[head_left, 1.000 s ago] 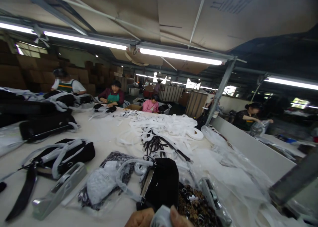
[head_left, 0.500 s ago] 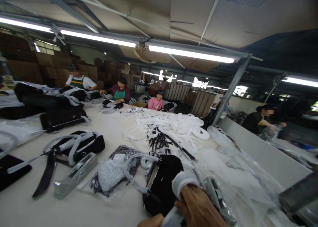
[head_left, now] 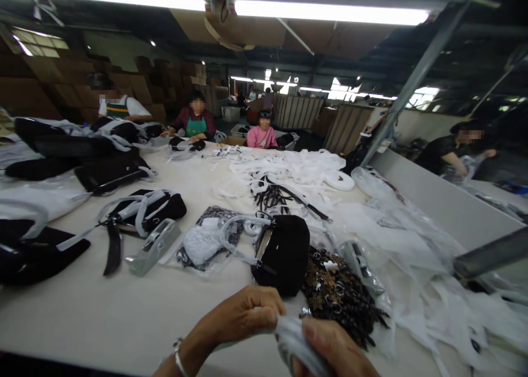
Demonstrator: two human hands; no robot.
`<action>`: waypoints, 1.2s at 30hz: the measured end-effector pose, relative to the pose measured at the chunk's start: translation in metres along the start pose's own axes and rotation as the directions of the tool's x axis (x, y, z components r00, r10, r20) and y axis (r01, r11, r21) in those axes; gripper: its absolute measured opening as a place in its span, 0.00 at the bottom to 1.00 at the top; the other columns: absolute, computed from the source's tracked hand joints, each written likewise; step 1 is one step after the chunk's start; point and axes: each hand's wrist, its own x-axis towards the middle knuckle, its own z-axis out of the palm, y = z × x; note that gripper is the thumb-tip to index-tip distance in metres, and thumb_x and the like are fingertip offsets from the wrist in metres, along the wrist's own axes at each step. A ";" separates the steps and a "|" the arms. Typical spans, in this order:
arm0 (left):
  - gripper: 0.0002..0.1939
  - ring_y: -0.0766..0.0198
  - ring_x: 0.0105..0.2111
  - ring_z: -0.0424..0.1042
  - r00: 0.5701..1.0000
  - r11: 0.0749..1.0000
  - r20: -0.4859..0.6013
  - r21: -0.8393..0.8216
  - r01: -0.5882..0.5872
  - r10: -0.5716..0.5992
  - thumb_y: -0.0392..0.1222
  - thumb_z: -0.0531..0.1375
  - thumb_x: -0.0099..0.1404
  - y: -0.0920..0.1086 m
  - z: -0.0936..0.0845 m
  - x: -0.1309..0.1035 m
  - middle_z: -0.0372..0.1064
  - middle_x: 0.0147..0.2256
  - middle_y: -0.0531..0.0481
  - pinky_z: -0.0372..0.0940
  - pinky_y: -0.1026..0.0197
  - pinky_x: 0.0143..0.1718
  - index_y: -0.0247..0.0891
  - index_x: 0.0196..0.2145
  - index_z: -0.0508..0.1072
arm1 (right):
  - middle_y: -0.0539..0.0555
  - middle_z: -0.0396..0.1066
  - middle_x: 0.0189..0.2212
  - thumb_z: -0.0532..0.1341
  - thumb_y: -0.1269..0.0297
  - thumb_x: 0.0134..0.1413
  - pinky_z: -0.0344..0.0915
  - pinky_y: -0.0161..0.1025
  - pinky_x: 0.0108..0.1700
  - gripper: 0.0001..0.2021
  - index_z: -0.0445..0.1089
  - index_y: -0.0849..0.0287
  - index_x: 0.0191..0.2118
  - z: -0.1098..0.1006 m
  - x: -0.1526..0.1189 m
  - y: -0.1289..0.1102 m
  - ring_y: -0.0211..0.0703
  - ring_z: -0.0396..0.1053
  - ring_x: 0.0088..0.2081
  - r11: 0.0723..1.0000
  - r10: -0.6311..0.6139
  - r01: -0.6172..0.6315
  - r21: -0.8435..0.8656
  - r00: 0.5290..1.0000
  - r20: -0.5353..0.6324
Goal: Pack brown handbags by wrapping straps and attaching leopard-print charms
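Bare left hand and right hand, close together by the near edge of the worktop, clamp a coiled translucent-white strip, apparently keeping its loops gathered, near a black fabric bag.

Shows as a pale, glossy coiled strip, tilted, held between left hand and right hand above the counter.

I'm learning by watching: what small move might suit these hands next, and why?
Perhaps ease the left hand gently away from the white roll, since its fingers are closed at the roll's edge while the right hand grips the other side.
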 end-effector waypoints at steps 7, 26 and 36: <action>0.15 0.66 0.29 0.61 0.932 1.000 -0.362 0.029 -0.009 0.019 0.49 0.53 0.70 -0.033 0.065 0.022 0.64 0.31 0.52 0.58 0.64 0.34 0.36 0.46 0.68 | 0.50 0.65 0.22 0.55 0.42 0.60 0.70 0.43 0.35 0.24 0.72 0.60 0.42 -0.022 -0.014 -0.062 0.40 0.66 0.25 0.861 -0.199 0.363 0.356 0.885 -0.420; 0.15 0.63 0.30 0.67 0.958 0.896 -0.104 0.337 0.288 -0.269 0.44 0.64 0.60 -0.028 0.026 0.002 0.72 0.31 0.54 0.56 0.66 0.30 0.41 0.45 0.74 | 0.55 0.71 0.29 0.62 0.51 0.59 0.54 0.40 0.31 0.14 0.66 0.58 0.35 -0.065 0.004 0.045 0.47 0.67 0.30 0.012 -0.389 0.160 -0.987 0.910 0.143; 0.22 0.63 0.35 0.68 0.999 0.739 0.040 0.674 -0.023 -0.005 0.57 0.50 0.71 -0.022 -0.020 0.035 0.72 0.34 0.50 0.57 0.64 0.37 0.40 0.37 0.76 | 0.44 0.55 0.12 0.48 0.39 0.62 0.46 0.31 0.19 0.29 0.68 0.62 0.31 -0.039 0.032 0.030 0.31 0.49 0.14 0.981 0.094 -0.112 -0.157 0.988 -0.122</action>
